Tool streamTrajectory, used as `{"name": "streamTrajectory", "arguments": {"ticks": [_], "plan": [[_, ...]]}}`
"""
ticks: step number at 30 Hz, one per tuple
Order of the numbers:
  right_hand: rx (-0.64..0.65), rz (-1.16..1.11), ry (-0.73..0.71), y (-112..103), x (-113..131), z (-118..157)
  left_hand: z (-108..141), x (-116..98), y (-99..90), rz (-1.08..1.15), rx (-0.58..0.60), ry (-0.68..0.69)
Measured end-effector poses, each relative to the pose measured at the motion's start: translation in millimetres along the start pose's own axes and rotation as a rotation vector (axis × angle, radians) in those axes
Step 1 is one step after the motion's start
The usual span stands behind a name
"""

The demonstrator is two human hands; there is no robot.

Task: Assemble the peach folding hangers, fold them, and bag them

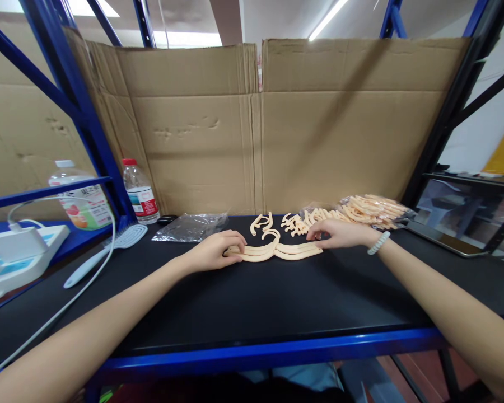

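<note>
A beige hanger (258, 257) with a curved hook lies on the black tabletop in front of me, its two arms spread left and right. My left hand (218, 249) has its fingers and thumb closed around the left arm's end. At the opposite end, my right hand (334, 232) is curled with thumb and fingertips on the right arm; a pale beaded bracelet is on that wrist. Just behind the hanger lie a few loose beige hook pieces (256, 225). Further right sits a small pile of similar hooks (294, 225).
A clear plastic bag (373, 210) full of beige parts lies at the back right, near a dark flat tray (445, 240). On the left are a flat plastic bag (189, 228), a red-capped bottle (140, 193), a hairbrush (128, 237) and a white cable. Cardboard (201, 151) stands behind.
</note>
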State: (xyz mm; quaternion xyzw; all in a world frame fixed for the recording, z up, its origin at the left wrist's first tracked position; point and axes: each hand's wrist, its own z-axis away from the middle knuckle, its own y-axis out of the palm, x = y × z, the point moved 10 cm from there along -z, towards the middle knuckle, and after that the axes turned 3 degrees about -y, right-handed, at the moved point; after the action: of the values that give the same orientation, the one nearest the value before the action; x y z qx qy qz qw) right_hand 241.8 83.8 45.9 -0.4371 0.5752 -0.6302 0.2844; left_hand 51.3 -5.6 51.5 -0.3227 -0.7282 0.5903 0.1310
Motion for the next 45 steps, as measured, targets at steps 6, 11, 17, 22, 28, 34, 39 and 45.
{"name": "streamTrajectory", "arguments": {"ticks": [6,11,17,22,28,34,39,45], "plan": [[-0.010,0.001,0.028,-1.2,-1.5,0.0,-0.4,0.7,1.4,0.011,-0.036,0.024],[-0.023,0.006,0.024,-1.2,-1.8,-0.9,-0.5,-1.5,2.5,0.016,-0.033,0.027],[-0.050,0.004,0.029,-3.9,-5.8,0.3,-0.2,-1.5,-4.6,0.012,-0.069,0.015],[-0.105,0.076,-0.064,-8.1,9.3,-0.9,-0.5,-0.2,-6.7,0.001,-0.079,-0.001],[-0.113,0.053,-0.104,-0.1,21.2,-4.6,-0.2,-4.4,-5.2,0.007,-0.061,0.005],[-0.100,0.047,-0.110,1.6,14.7,-4.3,-0.7,-2.4,-3.6,0.011,-0.048,0.015],[-0.089,0.046,-0.112,1.5,14.1,-4.4,-0.7,-0.8,-2.4,0.012,-0.042,0.019],[-0.075,0.033,-0.107,3.2,16.4,-3.4,-0.6,-2.2,-3.6,0.019,-0.050,0.022]]}}
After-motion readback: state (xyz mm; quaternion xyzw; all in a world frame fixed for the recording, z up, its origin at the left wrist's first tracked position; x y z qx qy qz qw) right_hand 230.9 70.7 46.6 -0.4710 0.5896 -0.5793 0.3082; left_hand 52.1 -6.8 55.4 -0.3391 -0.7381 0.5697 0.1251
